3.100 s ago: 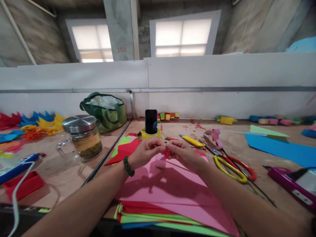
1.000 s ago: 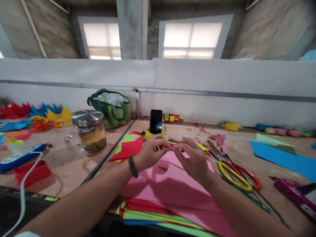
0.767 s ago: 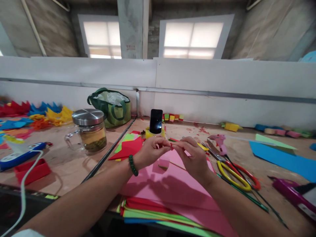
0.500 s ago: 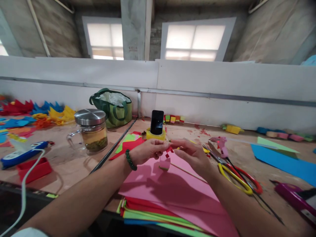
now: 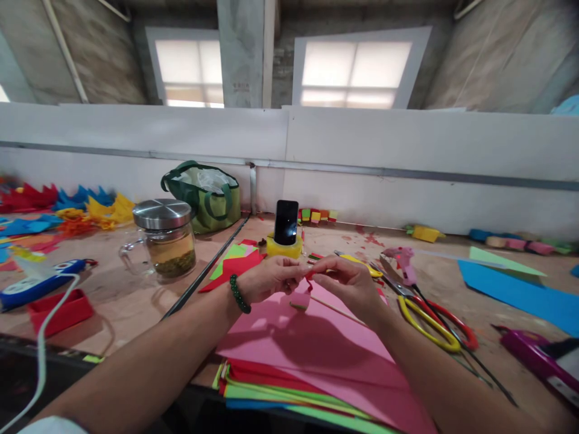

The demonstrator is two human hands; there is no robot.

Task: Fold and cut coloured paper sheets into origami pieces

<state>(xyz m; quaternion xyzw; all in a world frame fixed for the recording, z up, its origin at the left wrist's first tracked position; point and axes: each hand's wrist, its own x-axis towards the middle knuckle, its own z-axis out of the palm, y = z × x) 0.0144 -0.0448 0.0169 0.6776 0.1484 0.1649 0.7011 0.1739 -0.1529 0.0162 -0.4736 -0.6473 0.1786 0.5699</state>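
Observation:
Over the pink paper sheets [image 5: 312,361], my left hand [image 5: 274,280], with a green bead bracelet [image 5: 239,294] on its wrist, is closed in a pinch. My right hand [image 5: 350,283] meets it fingertip to fingertip, also pinching. Between the fingers a small red paper strip [image 5: 310,284] hangs down, looking creased or twisted; the fingers partly cover it. Just below lies a small curled pink piece [image 5: 300,300] with a green edge, and a thin stick [image 5: 337,308] runs from it under my right hand.
A phone [image 5: 286,223] stands on a yellow tape roll [image 5: 284,247] beyond the hands. At right lie scissors [image 5: 429,319], a pink glue gun [image 5: 404,263] and blue paper [image 5: 520,295]. A lidded glass mug [image 5: 167,244] and a green bag [image 5: 217,208] stand left. Under the pink sheets are coloured sheets [image 5: 271,392].
The red strip between my fingertips has changed from a looser, zigzag shape to a narrower, bunched one. My right fingers have curled in closer. The view has shifted slightly.

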